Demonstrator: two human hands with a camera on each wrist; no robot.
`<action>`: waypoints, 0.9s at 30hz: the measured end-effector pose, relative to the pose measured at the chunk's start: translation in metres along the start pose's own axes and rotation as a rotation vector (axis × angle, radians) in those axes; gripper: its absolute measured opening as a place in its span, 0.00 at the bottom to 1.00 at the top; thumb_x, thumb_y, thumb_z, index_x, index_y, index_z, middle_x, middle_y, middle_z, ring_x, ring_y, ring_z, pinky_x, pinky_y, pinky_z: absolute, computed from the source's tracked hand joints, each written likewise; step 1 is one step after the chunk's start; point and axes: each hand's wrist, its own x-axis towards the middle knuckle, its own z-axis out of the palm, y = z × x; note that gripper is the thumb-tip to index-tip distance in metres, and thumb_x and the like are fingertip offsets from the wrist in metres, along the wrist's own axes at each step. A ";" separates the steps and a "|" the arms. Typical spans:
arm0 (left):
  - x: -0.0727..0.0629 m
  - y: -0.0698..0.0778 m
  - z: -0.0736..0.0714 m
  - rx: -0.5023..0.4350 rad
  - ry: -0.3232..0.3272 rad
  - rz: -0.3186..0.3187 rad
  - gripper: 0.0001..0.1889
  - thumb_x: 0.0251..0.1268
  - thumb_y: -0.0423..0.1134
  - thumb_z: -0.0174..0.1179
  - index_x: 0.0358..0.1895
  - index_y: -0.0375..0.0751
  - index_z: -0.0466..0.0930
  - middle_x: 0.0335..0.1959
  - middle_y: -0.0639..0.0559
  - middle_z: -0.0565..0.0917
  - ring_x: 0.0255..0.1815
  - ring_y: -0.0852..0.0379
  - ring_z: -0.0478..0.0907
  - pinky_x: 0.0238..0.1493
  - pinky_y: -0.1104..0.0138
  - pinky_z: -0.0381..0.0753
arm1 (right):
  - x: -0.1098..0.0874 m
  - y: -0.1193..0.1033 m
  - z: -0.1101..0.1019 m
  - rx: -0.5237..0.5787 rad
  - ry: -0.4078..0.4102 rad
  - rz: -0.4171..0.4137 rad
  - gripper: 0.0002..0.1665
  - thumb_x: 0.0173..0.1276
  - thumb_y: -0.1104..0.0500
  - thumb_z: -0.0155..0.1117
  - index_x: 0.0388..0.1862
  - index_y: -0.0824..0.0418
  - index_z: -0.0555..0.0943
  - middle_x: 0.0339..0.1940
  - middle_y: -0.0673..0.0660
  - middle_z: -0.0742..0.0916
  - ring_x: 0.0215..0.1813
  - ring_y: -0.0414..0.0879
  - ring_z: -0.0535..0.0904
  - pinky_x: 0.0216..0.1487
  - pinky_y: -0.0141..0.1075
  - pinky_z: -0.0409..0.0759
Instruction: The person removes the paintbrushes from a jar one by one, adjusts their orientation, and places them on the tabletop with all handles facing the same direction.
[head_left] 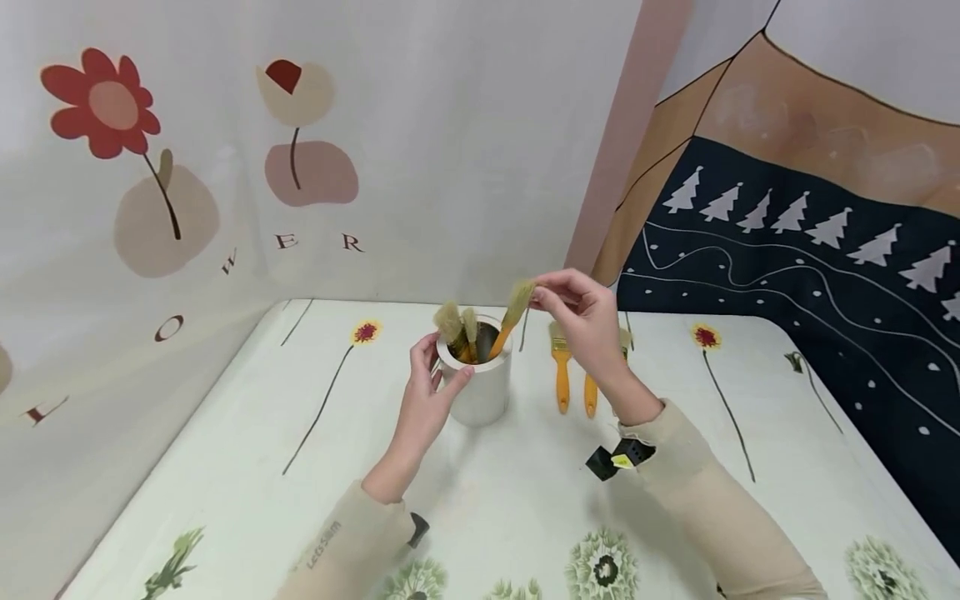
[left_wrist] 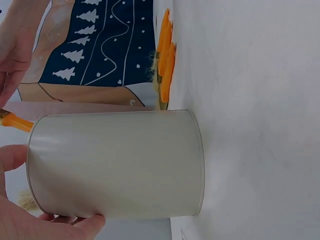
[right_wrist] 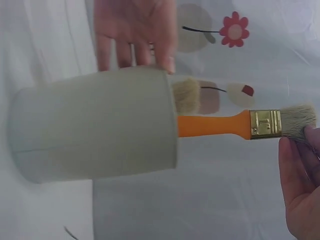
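A white cylindrical can (head_left: 480,398) stands upright on the table, with two paintbrushes (head_left: 448,321) in it, bristles up. My left hand (head_left: 427,396) grips the can at its rim and left side, thumb on the near edge. Between thumb and fingers, my right hand (head_left: 588,321) pinches the bristles of another paintbrush (right_wrist: 215,126). That brush has an orange handle and a brass-coloured ferrule; its handle end is inside the can's mouth, hidden by the wall. In the left wrist view the can (left_wrist: 117,162) shows its plain side.
More orange-handled paintbrushes (head_left: 562,379) lie on the table right of the can, partly hidden by my right hand and forearm. The table (head_left: 315,517) has a flower-patterned cover. A pale curtain (head_left: 465,150) hangs behind, and a dark tree-printed cloth (head_left: 810,267) hangs at the right.
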 end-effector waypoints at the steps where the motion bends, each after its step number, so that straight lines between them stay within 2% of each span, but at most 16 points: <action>1: 0.000 0.000 0.000 -0.002 -0.002 -0.004 0.39 0.72 0.44 0.59 0.78 0.43 0.46 0.82 0.44 0.50 0.83 0.45 0.47 0.82 0.48 0.54 | 0.002 -0.002 -0.002 0.007 0.011 -0.006 0.09 0.68 0.71 0.63 0.46 0.74 0.82 0.39 0.48 0.88 0.40 0.32 0.87 0.46 0.30 0.88; 3: -0.001 -0.001 -0.001 -0.003 -0.006 -0.013 0.40 0.73 0.44 0.59 0.79 0.44 0.45 0.83 0.45 0.49 0.83 0.45 0.46 0.82 0.48 0.53 | 0.005 -0.007 -0.007 0.010 0.033 -0.013 0.10 0.68 0.71 0.63 0.46 0.75 0.81 0.38 0.40 0.87 0.40 0.32 0.87 0.46 0.29 0.88; 6: -0.002 -0.002 -0.001 -0.007 -0.009 -0.017 0.41 0.73 0.45 0.58 0.80 0.45 0.44 0.83 0.46 0.48 0.84 0.45 0.46 0.82 0.49 0.53 | 0.008 -0.013 -0.016 0.010 0.057 -0.026 0.10 0.69 0.71 0.62 0.47 0.75 0.81 0.38 0.36 0.87 0.40 0.32 0.87 0.46 0.28 0.87; 12: -0.001 0.000 0.001 -0.018 0.002 -0.006 0.41 0.74 0.45 0.58 0.81 0.46 0.44 0.83 0.47 0.47 0.84 0.45 0.46 0.83 0.49 0.52 | 0.015 -0.020 -0.036 0.028 0.115 -0.046 0.10 0.69 0.70 0.62 0.47 0.74 0.81 0.38 0.40 0.88 0.39 0.35 0.88 0.46 0.28 0.87; 15: -0.002 0.001 0.003 -0.016 0.003 0.007 0.41 0.74 0.44 0.57 0.81 0.44 0.43 0.83 0.47 0.47 0.84 0.45 0.45 0.83 0.49 0.52 | 0.018 -0.022 -0.047 0.047 0.140 -0.026 0.06 0.70 0.67 0.63 0.44 0.65 0.84 0.38 0.43 0.89 0.39 0.36 0.88 0.46 0.28 0.87; 19: -0.002 0.000 0.003 -0.010 0.006 0.024 0.41 0.74 0.45 0.57 0.81 0.43 0.43 0.83 0.45 0.47 0.84 0.45 0.45 0.82 0.48 0.52 | 0.023 -0.024 -0.061 0.055 0.160 0.019 0.07 0.70 0.64 0.64 0.41 0.54 0.85 0.38 0.43 0.90 0.40 0.36 0.88 0.46 0.27 0.87; 27: -0.003 0.001 0.003 -0.011 0.003 0.015 0.41 0.74 0.43 0.57 0.81 0.42 0.43 0.83 0.45 0.46 0.84 0.45 0.44 0.82 0.49 0.53 | 0.024 -0.025 -0.077 0.056 0.173 0.052 0.06 0.68 0.64 0.66 0.42 0.58 0.86 0.37 0.45 0.90 0.40 0.36 0.88 0.44 0.27 0.87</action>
